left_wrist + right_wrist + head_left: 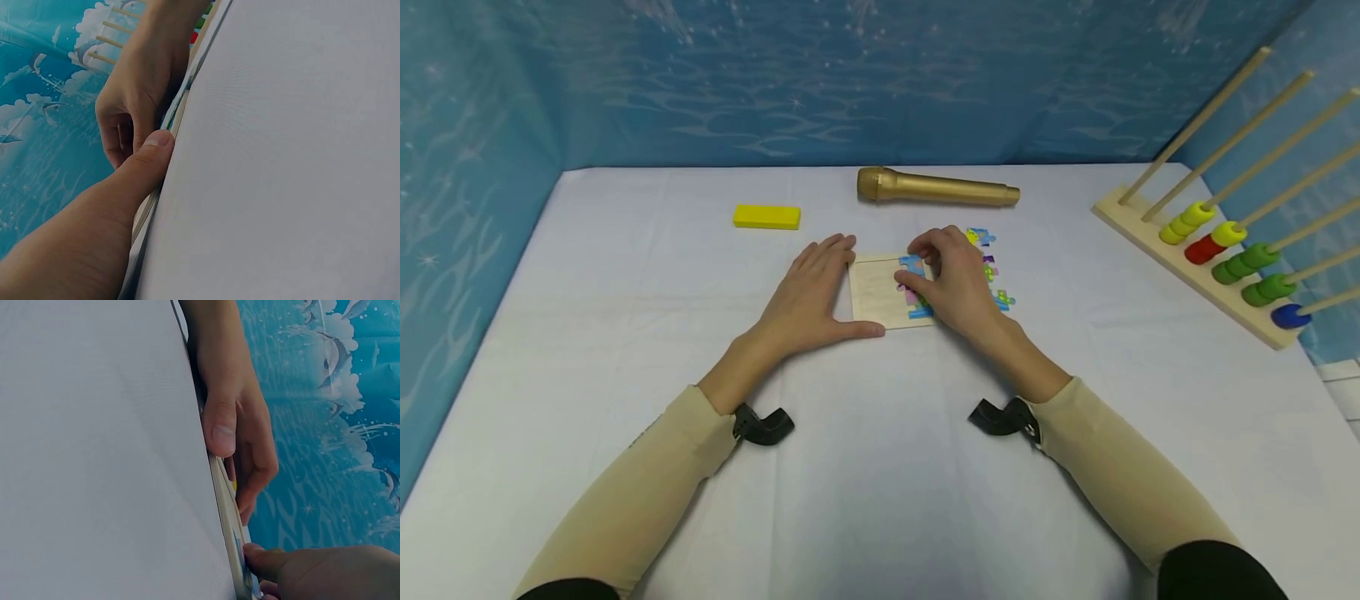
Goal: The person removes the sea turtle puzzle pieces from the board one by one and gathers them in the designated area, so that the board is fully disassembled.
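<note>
A shallow wooden puzzle board [874, 292] lies flat on the table, with colourful jigsaw pieces along its right side. My left hand [808, 292] rests at the board's left edge, fingers straight and spread, its thumb [153, 147] along the near edge. Over the right side, my right hand [958, 283] has curled fingers and pinches a blue puzzle piece [912, 264] between thumb and index finger. That hand hides part of the board and pieces. More puzzle pieces [1004, 300] lie on the cloth just right of it.
A yellow block [767, 217] and a gold toy microphone [940, 187] lie toward the back. At the right stands a wooden bead rack [1195, 267] with tall pegs and coloured beads. A blue sea-patterned curtain [790, 83] borders the white-covered table [625, 275].
</note>
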`<state>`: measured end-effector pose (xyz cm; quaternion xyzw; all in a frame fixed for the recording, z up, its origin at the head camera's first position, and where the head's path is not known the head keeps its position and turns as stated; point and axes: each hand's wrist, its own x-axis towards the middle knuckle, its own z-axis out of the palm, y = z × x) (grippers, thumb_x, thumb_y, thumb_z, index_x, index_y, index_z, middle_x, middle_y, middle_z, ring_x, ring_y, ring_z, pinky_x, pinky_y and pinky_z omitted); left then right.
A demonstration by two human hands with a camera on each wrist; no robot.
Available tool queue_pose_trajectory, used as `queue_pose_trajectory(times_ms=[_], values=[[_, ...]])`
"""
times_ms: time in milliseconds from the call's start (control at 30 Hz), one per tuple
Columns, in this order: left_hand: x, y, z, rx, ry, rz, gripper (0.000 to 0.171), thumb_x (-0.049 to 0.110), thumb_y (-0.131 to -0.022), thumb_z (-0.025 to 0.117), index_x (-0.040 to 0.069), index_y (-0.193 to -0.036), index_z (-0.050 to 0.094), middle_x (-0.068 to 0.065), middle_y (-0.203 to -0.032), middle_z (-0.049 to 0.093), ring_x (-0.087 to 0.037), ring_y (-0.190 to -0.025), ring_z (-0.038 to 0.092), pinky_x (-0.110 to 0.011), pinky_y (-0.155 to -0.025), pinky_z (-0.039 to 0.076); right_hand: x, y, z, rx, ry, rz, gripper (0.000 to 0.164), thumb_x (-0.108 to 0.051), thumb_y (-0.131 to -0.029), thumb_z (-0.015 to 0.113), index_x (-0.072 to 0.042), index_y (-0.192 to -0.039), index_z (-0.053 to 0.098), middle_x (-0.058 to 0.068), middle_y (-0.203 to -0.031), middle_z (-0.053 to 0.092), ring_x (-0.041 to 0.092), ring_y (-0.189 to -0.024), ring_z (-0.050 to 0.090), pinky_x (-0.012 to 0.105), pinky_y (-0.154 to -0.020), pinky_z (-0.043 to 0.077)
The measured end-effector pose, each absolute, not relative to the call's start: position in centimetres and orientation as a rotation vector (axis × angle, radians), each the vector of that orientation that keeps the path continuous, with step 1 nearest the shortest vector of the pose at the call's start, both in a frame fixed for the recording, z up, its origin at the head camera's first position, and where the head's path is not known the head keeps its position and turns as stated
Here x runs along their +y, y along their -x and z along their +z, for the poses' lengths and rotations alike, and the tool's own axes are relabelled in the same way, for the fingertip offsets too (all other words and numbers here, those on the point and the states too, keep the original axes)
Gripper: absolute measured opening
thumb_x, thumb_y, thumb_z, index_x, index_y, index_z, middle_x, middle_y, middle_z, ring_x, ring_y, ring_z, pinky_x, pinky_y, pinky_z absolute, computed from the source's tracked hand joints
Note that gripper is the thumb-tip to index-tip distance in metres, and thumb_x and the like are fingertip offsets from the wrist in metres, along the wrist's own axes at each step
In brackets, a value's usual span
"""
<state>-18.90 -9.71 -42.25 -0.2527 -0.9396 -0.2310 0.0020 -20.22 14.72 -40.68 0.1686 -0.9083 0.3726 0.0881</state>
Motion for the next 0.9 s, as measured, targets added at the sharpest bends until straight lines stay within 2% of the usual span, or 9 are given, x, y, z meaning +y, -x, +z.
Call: queue_pose_trajectory(times_ms=[200,400,633,767,900], values=[[-9.7,19.0,-42.3,-2.949,0.791,-0.720,0.109,0.080,-0.078,0.074,0.005,-0.150,0.043,-0.007,-0.172,0.030,-0.022,-0.164,0.017,-0.045,-0.135,0.007,14.9,20.5,-40.5,-2.744,-0.472,1.157,0.037,-0.017,-0.089,0.087,0.001,-0.116,0.070,0.016,-0.102,0.058,0.028,-0.094,0.054,0.035,-0.083,0.043],[-9.6,18.9,-42.3,-2.953,0.788,-0.716,0.109,0.080,-0.078,0.075,0.005,-0.151,0.042,-0.007,-0.173,0.030,-0.023,-0.164,0.017,-0.045,-0.135,0.007,15.2,20.6,-40.2,-2.754,-0.469,1.159,0.031,-0.017,-0.087,0.089,-0.001,-0.110,0.075,0.014,-0.099,0.058,0.027,-0.094,0.055,0.035,-0.084,0.042],[-9.6,18.9,-42.4,-2.948,0.788,-0.719,0.108,0.079,-0.078,0.075,0.005,-0.150,0.043,-0.008,-0.172,0.031,-0.023,-0.163,0.017,-0.045,-0.135,0.007,15.8,21.0,-39.5,-2.758,-0.523,1.198,0.024,-0.014,-0.090,0.085,-0.004,-0.109,0.073,0.011,-0.093,0.072,0.022,-0.083,0.063,0.028,-0.074,0.051],[-9.6,18.9,-42.5,-2.950,0.782,-0.719,0.109,0.080,-0.077,0.075,0.006,-0.150,0.042,-0.007,-0.173,0.030,-0.022,-0.164,0.017,-0.044,-0.135,0.007,16.4,21.3,-38.8,-2.736,-0.529,1.228,0.017,-0.015,-0.093,0.083,-0.006,-0.107,0.076,0.009,-0.094,0.077,0.018,-0.085,0.070,0.027,-0.077,0.058],[-9.6,19.0,-42.4,-2.957,0.781,-0.714,0.110,0.080,-0.077,0.074,0.006,-0.152,0.041,-0.006,-0.173,0.030,-0.022,-0.164,0.016,-0.044,-0.136,0.007,17.5,21.8,-38.1,-2.721,-0.474,1.243,0.015,-0.018,-0.096,0.080,-0.009,-0.107,0.079,0.009,-0.099,0.079,0.019,-0.088,0.073,0.021,-0.078,0.057]])
